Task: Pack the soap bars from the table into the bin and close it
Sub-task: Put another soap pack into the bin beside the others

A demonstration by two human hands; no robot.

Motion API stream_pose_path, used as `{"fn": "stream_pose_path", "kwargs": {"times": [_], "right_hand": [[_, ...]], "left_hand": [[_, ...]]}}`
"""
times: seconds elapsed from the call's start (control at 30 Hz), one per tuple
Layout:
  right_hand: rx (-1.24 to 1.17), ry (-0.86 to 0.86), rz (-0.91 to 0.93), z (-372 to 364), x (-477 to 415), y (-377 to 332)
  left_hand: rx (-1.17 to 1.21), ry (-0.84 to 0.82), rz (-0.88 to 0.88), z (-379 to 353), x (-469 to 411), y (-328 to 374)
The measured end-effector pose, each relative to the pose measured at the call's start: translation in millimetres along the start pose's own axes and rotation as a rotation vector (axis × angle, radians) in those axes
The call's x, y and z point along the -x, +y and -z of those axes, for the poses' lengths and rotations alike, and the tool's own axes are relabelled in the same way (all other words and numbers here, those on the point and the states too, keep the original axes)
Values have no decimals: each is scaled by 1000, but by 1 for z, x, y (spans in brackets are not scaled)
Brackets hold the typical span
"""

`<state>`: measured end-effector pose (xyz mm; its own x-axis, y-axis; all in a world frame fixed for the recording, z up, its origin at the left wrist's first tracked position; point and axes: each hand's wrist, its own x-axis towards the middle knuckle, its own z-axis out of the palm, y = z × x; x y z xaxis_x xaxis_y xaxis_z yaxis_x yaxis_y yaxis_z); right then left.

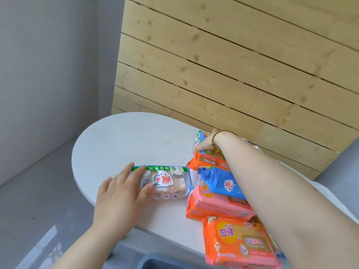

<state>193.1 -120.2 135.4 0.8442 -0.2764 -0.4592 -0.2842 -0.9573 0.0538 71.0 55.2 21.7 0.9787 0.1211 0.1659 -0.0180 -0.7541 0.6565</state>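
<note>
My left hand lies spread on the clear soap bar at 9 o'clock, and my right hand, its grip hidden from me, reaches to 12 o'clock, so its forearm may push the orange pack off the worktop edge.
</note>
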Motion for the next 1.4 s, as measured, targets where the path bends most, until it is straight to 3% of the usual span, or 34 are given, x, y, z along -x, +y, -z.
{"fn": "stream_pose_path", "kwargs": {"times": [0.17, 0.33, 0.73, 0.87, 1.07, 1.27, 1.4], "right_hand": [[-261, 155, -59, -8, -9, 6], [-562, 258, 17, -5, -9, 19], [-756, 553, 351, 39, 102, 30], [-702, 541, 494, 27, 157, 25], [-590, 502, 593, -53, 217, 27], [-566, 313, 535, -141, 235, 39], [-555, 211, 488, -185, 226, 51]], "left_hand": [[23, -7, 3, -1, 0, -3], [108, 1, 32, 5, 0, 0], [214, 147, -56, 54, 51, 10], [256, 34, -9, 61, 76, -5], [299, -101, 99, 51, 120, -39], [205, -356, 91, 18, 132, -50], [94, -435, 128, -3, 126, -54]]}}
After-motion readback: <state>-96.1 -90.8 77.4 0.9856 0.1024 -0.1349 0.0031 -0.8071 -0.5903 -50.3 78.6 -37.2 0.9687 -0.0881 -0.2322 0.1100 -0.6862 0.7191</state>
